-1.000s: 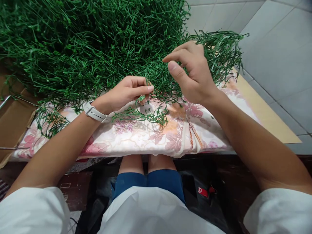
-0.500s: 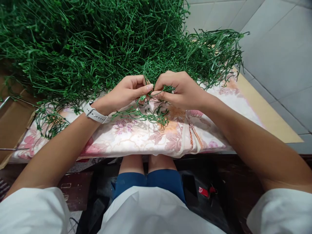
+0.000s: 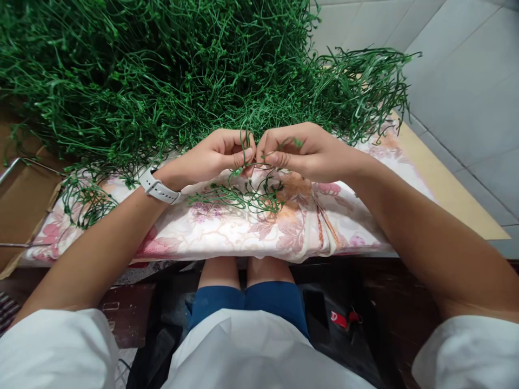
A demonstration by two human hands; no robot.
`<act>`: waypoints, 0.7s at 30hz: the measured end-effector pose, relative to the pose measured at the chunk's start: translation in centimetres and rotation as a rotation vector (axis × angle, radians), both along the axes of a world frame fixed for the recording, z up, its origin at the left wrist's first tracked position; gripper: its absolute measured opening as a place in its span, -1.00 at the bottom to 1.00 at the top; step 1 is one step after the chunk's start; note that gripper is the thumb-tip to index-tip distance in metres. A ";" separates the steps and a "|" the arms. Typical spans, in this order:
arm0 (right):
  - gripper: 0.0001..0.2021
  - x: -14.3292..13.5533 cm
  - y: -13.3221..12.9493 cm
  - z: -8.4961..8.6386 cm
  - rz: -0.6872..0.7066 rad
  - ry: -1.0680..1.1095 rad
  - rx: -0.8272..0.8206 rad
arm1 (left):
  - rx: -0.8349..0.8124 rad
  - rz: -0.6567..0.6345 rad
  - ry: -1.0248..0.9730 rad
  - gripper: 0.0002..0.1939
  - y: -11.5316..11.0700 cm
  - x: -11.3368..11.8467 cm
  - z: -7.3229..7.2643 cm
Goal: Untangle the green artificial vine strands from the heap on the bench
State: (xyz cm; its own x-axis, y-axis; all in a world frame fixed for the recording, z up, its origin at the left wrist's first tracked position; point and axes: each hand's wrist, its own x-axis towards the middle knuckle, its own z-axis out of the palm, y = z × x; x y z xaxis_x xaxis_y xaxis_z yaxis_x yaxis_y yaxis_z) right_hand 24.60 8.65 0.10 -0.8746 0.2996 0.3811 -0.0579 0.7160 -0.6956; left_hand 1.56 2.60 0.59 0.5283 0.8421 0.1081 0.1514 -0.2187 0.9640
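Observation:
My left hand (image 3: 223, 154), with a white watch band (image 3: 159, 187) at its wrist, pinches a thin green plastic stem (image 3: 244, 141) between thumb and fingers. My right hand (image 3: 302, 151) is closed beside it, thumb against forefinger, on a green stem piece with a small bud tip. The two hands' fingertips nearly meet just above the floral cloth (image 3: 227, 240). Below them lies a small loose bunch of green stems (image 3: 239, 199). A large tangled heap of the same stems (image 3: 170, 75) rises directly behind my hands.
Another small clump of stems (image 3: 87, 200) lies at the cloth's left. A cardboard box (image 3: 24, 205) with a metal rod stands at the left edge. Tan board (image 3: 454, 200) borders the cloth on the right, near a tiled wall (image 3: 470, 92). A dark phone (image 3: 316, 313) rests below the table.
My hands have shifted slightly nearer to me and the right hand has turned a little. A stem piece now shows across the right fingers. The heap looks the same.

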 end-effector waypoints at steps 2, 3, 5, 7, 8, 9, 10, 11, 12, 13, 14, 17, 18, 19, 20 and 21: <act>-0.55 -0.1 -0.1 0.0 -0.043 0.032 -0.039 | -0.015 0.044 -0.004 -0.44 0.0 0.1 -0.1; -0.55 -0.2 -0.2 -0.1 -0.062 0.045 -0.047 | -0.014 0.066 -0.009 -0.44 0.0 0.1 -0.2; -0.55 -0.4 -0.3 -0.3 -0.101 0.061 -0.052 | 0.009 0.115 -0.026 -0.45 0.2 0.1 -0.5; -0.57 -0.6 -0.3 -0.7 -0.124 0.066 -0.049 | 0.037 0.151 -0.034 -0.45 0.5 0.1 -0.7; -0.58 -0.7 -0.3 -0.8 -0.130 0.067 -0.050 | 0.045 0.165 -0.035 -0.45 0.6 0.1 -0.8; -0.59 -0.8 -0.3 -1.0 -0.128 0.067 -0.056 | 0.047 0.174 -0.034 -0.44 0.7 0.1 -0.9; -0.60 -0.8 -0.3 -1.1 -0.118 0.067 -0.062 | 0.047 0.180 -0.033 -0.44 0.7 0.1 -0.9; -0.61 -0.9 -0.3 -1.3 -0.105 0.069 -0.067 | 0.048 0.183 -0.032 -0.43 0.8 0.1 -1.0; -0.62 -0.9 -0.3 -1.4 -0.094 0.073 -0.065 | 0.051 0.182 -0.033 -0.42 0.8 0.2 -1.0; -0.65 -1.0 -0.4 -1.5 -0.083 0.081 -0.051 | 0.054 0.175 -0.036 -0.41 0.8 0.2 -1.0; -0.68 -1.0 -0.4 -1.6 -0.073 0.089 -0.025 | 0.056 0.161 -0.040 -0.40 0.7 0.3 -1.0; -0.77 -1.1 -0.4 -1.7 -0.034 0.102 0.083 | 0.050 0.067 -0.029 -0.39 0.5 0.3 -0.9; -0.79 -1.1 -0.4 -1.7 -0.014 0.098 0.115 | 0.053 0.030 -0.011 -0.40 0.5 0.3 -0.8; -0.80 -1.1 -0.5 -1.6 0.010 0.088 0.141 | 0.064 -0.005 0.016 -0.41 0.5 0.3 -0.7; -0.80 -1.1 -0.5 -1.6 0.035 0.077 0.160 | 0.082 -0.034 0.043 -0.42 0.5 0.2 -0.6; -0.80 -1.0 -0.6 -1.4 0.059 0.071 0.172 | 0.104 -0.051 0.065 -0.43 0.4 0.2 -0.5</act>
